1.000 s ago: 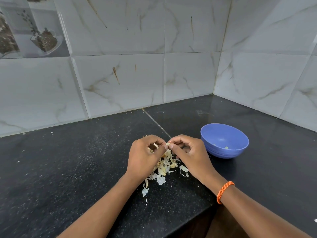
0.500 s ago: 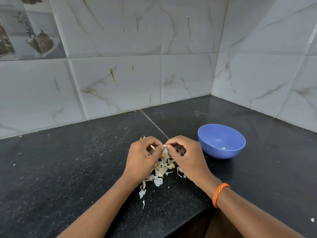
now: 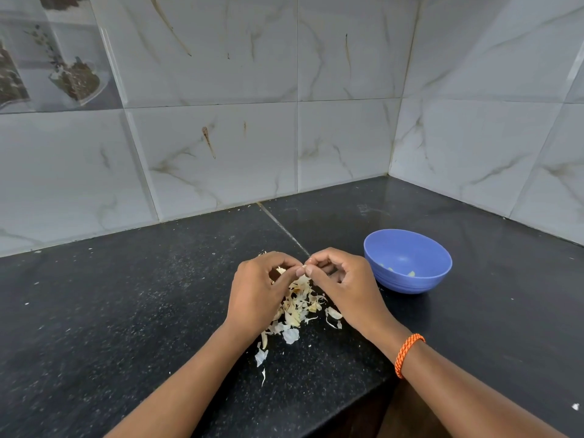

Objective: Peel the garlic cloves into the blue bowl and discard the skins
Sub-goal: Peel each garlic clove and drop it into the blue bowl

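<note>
Garlic skins (image 3: pixel 295 314) on black counter (image 3: pixel 126 311), tiled corner (image 3: pixel 392 137).

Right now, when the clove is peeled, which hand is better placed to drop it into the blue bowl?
The right hand, probably. The blue bowl stands just beside it on the counter, while the left hand is on the far side of the skins. Both hands pinch the garlic clove, so the left only needs to let go.

Soft, even, fairly bright light; the hands (image 3: pixel 303 289) cast faint shadows just beneath the fingers (image 3: pixel 298 271). Pale sheen glazes the black counter (image 3: pixel 126 311) beyond them. Wide-angle bending curves the wall tiles (image 3: pixel 221 137) toward the edges. Focus is sharp, without blur.
</note>
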`<action>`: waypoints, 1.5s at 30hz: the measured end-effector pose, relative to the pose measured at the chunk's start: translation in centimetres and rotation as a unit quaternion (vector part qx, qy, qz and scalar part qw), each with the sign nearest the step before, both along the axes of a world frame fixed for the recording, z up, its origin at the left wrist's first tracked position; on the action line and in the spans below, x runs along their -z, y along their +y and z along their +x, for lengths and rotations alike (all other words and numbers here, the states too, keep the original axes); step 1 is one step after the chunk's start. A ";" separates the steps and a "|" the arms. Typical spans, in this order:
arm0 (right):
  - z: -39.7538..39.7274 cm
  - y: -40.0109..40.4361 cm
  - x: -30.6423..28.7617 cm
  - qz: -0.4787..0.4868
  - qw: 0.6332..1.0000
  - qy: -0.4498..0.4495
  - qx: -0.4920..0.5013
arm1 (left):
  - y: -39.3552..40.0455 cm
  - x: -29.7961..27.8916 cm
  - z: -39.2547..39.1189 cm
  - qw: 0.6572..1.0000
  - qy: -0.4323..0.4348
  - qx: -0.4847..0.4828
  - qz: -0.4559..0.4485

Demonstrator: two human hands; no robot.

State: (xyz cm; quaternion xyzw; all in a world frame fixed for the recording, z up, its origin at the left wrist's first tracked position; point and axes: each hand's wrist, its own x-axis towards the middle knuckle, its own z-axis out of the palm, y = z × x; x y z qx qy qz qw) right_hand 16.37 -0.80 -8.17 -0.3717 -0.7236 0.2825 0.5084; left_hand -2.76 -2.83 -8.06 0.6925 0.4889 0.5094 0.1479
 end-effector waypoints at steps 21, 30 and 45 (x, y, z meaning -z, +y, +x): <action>-1.2 -0.3 0.4 -0.093 0.981 0.159 -0.059 | 0.1 0.1 0.1 0.997 -0.076 0.019 -0.025; -1.0 -0.4 0.3 -0.211 0.935 0.251 -0.136 | -0.2 -0.1 0.4 0.994 -0.100 0.035 -0.041; -1.1 -0.4 0.1 -0.055 0.994 0.099 -0.012 | -0.5 -0.2 0.8 0.983 -0.160 0.053 -0.066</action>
